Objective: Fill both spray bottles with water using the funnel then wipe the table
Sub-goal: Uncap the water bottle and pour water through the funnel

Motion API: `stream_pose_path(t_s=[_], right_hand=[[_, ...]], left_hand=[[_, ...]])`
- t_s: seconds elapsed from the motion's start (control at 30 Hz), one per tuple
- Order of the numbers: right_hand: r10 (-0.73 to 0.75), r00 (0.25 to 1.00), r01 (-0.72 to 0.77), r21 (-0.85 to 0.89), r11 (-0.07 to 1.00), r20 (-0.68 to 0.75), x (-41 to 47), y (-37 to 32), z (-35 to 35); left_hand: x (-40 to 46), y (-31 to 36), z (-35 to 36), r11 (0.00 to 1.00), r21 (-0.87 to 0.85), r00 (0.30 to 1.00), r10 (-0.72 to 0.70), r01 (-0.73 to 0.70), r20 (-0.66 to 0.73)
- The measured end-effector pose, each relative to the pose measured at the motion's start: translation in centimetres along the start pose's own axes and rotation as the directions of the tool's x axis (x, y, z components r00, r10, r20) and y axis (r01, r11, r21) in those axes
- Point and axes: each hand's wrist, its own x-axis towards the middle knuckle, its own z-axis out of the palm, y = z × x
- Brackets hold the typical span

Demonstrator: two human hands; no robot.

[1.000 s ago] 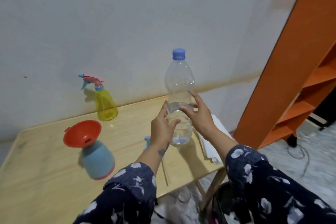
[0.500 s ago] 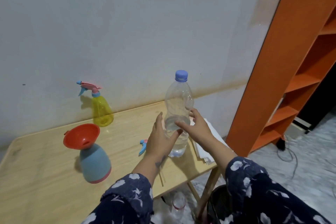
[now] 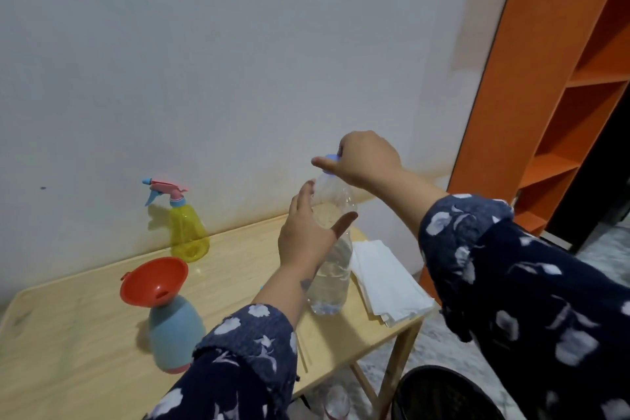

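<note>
The water bottle (image 3: 332,269) stands upright on the table (image 3: 85,351), near its 3 o'clock edge, partly filled with clear water. The right hand (image 3: 366,160) comes over the top and grips the blue cap (image 3: 332,157); its fingers curl round the cap and hide most of it, so only a sliver of blue shows. The left hand (image 3: 306,235) holds the bottle's upper body, thumb on the near side and fingers stretched up along the far side; the bottle's shoulder is blurred behind them.

At 3 o'clock of the bottle, just beside it, lies a stack of white tissues (image 3: 385,280). At 9 o'clock stands the blue sprayer (image 3: 175,334) without its head, an orange funnel (image 3: 153,281) tilted in its neck. At 10 o'clock, by the wall (image 3: 238,61), stands the yellow sprayer (image 3: 187,232) with its pink and blue trigger head on.

The left sleeve (image 3: 238,361) covers the table's near edge. A thin tube (image 3: 302,355) lies on the table beside that sleeve, its upper end hidden by the arm. Below the table a clear object (image 3: 335,402) is too dim to make out. An orange shelf (image 3: 562,95) is cut off at the right.
</note>
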Motion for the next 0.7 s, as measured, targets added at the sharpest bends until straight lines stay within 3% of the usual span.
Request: stream_pose_path(t_s=[0.1,0.23,0.37,0.5,0.6,0.7], right_hand=[[-0.121,0.986,0.136,-0.130,0.982,0.115,0.4,-0.7,-0.8],[-0.250,0.916,0.283,-0.063,0.957,0.315,0.3,-0.4,-2.8],[-0.297,0.884,0.352,-0.096,0.931,0.361,0.4,-1.1,-3.7],[-0.271,0.926,0.316,-0.147,0.937,0.263,0.3,-1.7,-3.2],[-0.258,0.948,0.263,-0.004,0.965,0.189,0.5,-1.5,-3.5],[-0.141,0.976,0.106,0.202,0.974,0.168,0.7,-0.4,-3.9]], left_hand=[[0.5,0.1,-0.5,0.999,-0.045,1.000,-0.005,0.005,0.014],[1.0,-0.3,-0.9,0.993,-0.113,0.998,-0.015,0.021,0.056],[1.3,-0.4,-1.0,0.988,-0.150,0.995,-0.025,0.040,0.098],[1.0,-0.6,-0.9,0.987,-0.155,0.996,-0.021,0.035,0.091],[1.0,-0.7,-1.1,0.986,-0.165,0.995,-0.014,0.030,0.098],[0.9,-0.6,-1.2,0.985,-0.174,0.995,-0.004,0.022,0.103]])
